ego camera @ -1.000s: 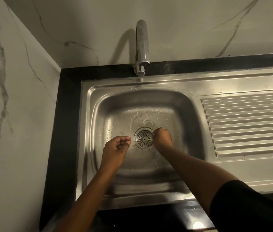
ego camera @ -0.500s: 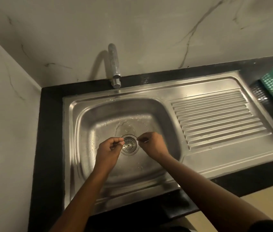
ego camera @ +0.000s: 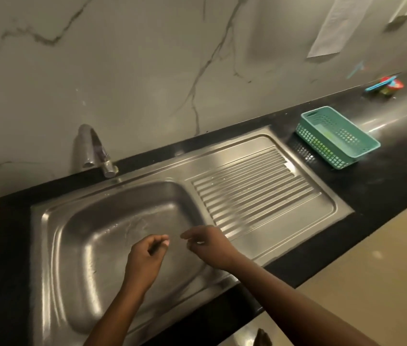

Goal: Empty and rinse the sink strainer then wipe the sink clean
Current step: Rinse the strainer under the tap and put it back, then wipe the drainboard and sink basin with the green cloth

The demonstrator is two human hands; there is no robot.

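Observation:
The steel sink (ego camera: pixel 80 245) has a wet bowl with water drops near its middle. Both my hands hover low over the bowl's right part. My left hand (ego camera: pixel 147 255) has its fingers curled in against the thumb, and I see nothing in it. My right hand (ego camera: pixel 209 245) is just to its right, fingers loosely bent and pointing left, holding nothing. The strainer does not show; the spot between and under my hands is blurred.
A chrome tap (ego camera: pixel 92 148) stands behind the bowl. A ribbed drainboard (ego camera: pixel 252 191) lies to the right, and beyond it a teal plastic basket (ego camera: pixel 337 136) sits on the black counter (ego camera: pixel 392 186). A paper towel (ego camera: pixel 332 26) hangs on the marble wall above small colourful items (ego camera: pixel 384 86).
The view has swung right, bringing the basket and counter into sight. My hands have lifted slightly from the drain, and the strainer seen between them before no longer shows.

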